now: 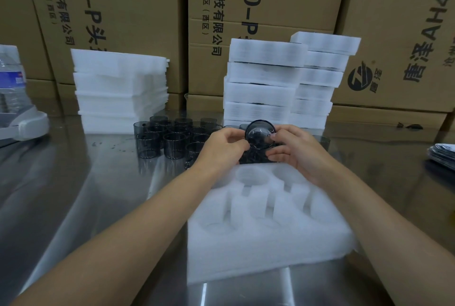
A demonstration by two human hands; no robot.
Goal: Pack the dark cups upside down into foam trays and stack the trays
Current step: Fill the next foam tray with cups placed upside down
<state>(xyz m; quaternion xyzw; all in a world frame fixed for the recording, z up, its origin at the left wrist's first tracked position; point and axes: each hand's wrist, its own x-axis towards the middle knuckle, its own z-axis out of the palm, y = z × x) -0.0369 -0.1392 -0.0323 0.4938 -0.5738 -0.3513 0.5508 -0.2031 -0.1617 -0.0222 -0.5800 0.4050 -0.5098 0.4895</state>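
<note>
Over foam tray (258, 239) far edge, dark cup (260, 134) pinched between left hand (222, 145), right hand (294, 151)

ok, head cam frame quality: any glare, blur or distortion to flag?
Head view: wide-angle bows the cardboard boxes toward the edges; streaky glare and reflections on the steel table; foam tray washed out, pockets low in contrast; the held cup, gripped by left hand and right hand, reads fairly sharp; loose cups behind slightly soft.
</note>
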